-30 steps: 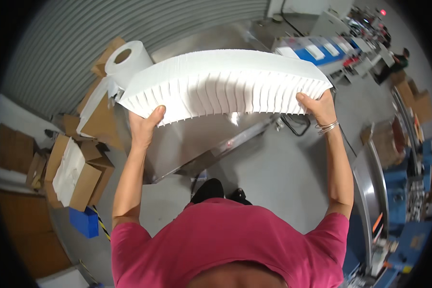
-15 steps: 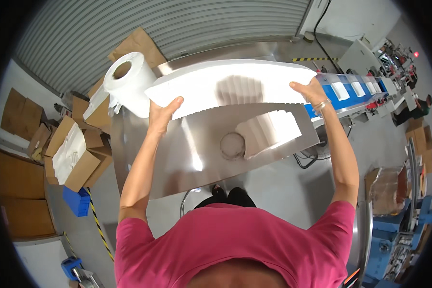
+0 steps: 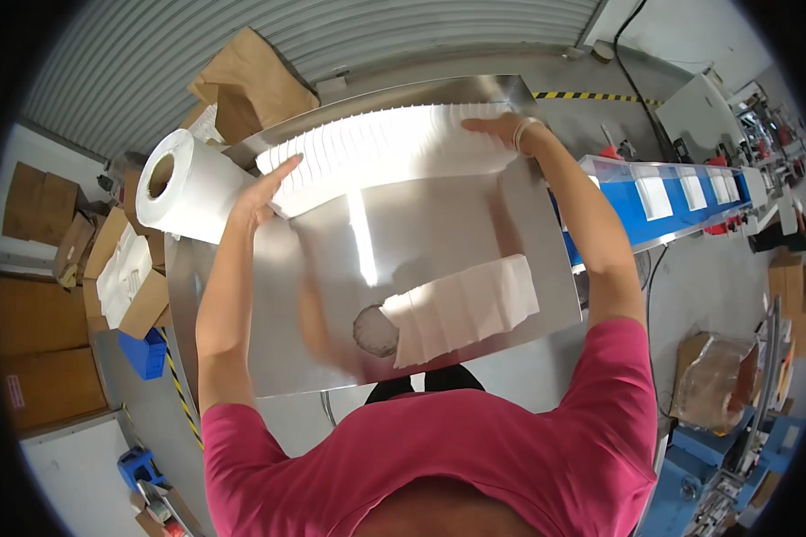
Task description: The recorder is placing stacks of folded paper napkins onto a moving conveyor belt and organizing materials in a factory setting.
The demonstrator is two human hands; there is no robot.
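Steel table (image 3: 475, 224), both hands (image 3: 264, 192) clasping a long white pleated stack (image 3: 385, 148), brown cartons (image 3: 242, 85) behind.

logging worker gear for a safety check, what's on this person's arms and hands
Both hands, left hand and right hand, are bare, no gloves. The forearms are uncovered; short pink sleeves end above the elbows. A thin pale bracelet circles the right wrist.
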